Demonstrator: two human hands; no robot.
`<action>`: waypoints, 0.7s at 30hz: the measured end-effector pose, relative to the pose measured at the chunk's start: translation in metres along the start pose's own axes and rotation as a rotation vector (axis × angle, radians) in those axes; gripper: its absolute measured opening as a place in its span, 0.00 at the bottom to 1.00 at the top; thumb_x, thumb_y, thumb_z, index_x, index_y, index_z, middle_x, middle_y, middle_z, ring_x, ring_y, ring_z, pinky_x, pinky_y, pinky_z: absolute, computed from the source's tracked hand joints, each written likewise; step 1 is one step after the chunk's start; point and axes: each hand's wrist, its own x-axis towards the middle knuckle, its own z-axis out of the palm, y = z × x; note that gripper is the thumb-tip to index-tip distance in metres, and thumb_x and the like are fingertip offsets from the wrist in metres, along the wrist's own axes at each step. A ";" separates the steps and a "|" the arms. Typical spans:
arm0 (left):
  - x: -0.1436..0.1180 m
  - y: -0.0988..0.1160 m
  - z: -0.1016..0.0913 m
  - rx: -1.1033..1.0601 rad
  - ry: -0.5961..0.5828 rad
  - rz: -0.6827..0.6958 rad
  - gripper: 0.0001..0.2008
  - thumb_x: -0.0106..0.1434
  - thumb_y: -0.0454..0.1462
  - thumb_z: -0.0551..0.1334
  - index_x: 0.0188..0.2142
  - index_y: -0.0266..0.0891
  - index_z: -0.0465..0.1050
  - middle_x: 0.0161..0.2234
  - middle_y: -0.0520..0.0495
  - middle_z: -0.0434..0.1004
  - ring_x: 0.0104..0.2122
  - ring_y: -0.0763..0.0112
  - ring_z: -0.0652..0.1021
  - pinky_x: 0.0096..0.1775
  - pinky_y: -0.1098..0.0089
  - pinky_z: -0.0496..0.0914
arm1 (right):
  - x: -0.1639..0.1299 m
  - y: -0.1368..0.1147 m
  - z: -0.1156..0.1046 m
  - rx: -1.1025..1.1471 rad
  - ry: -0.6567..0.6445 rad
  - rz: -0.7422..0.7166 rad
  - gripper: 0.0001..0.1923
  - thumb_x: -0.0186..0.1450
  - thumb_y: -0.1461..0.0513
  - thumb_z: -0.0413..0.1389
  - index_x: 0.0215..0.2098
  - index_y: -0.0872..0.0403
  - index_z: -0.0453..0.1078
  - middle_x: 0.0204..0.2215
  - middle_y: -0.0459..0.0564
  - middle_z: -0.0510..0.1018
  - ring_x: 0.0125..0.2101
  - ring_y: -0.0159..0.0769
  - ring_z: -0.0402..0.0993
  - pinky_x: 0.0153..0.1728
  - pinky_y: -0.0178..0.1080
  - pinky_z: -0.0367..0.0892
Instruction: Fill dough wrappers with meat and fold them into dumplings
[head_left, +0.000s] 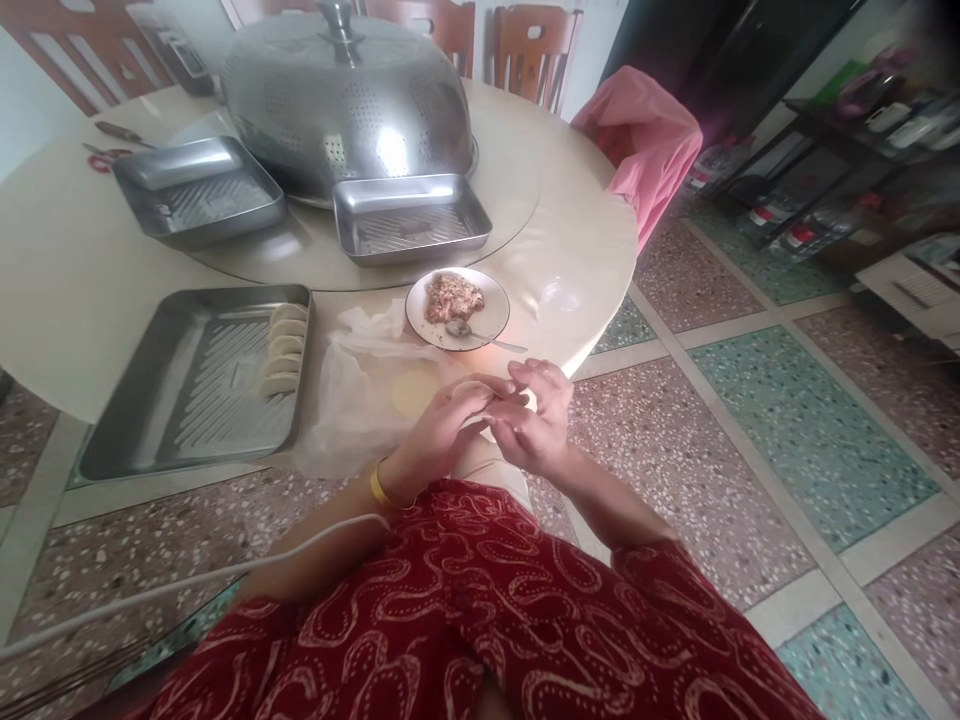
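Pale, rounded dough (470, 388) was held between my left hand (448, 415) and right hand (538, 415), fingers nearly closed, presumably to support both sides.

Just below centre, mostly hidden dough (489, 419) is held by the left hand (448, 415) and right hand (541, 420). At left, dumplings (284, 347) are lined up in a tray (187, 400); above centre, filling (451, 296) is heaped on a plate (496, 312).

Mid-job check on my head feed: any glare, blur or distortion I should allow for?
Head view: hard glare on the steel dome; head view: hazy brightness around the plate; head view: dark, smeary detail toward the upper right; head view: left hand and right hand look soft, their grasp hard to read; head view: apparent wide-angle stretching toward the edges.
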 end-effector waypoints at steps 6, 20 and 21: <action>-0.002 0.000 0.004 -0.169 0.043 -0.094 0.11 0.63 0.44 0.63 0.38 0.42 0.81 0.44 0.44 0.82 0.48 0.58 0.78 0.50 0.63 0.72 | 0.009 -0.003 -0.001 -0.022 0.004 0.056 0.03 0.63 0.63 0.54 0.35 0.47 0.66 0.53 0.48 0.67 0.51 0.44 0.65 0.48 0.49 0.70; -0.007 -0.020 -0.003 -0.176 0.030 -0.034 0.25 0.65 0.49 0.62 0.59 0.46 0.71 0.56 0.44 0.75 0.58 0.55 0.73 0.58 0.57 0.68 | 0.017 0.003 -0.009 0.359 -0.245 0.457 0.24 0.66 0.56 0.55 0.59 0.46 0.60 0.63 0.55 0.61 0.59 0.50 0.63 0.44 0.54 0.76; -0.007 -0.020 -0.004 -0.149 0.042 -0.027 0.25 0.65 0.49 0.62 0.59 0.46 0.70 0.58 0.44 0.74 0.59 0.55 0.72 0.59 0.58 0.67 | 0.018 0.005 -0.010 0.403 -0.288 0.462 0.22 0.66 0.57 0.55 0.59 0.45 0.62 0.64 0.53 0.61 0.59 0.49 0.64 0.43 0.53 0.76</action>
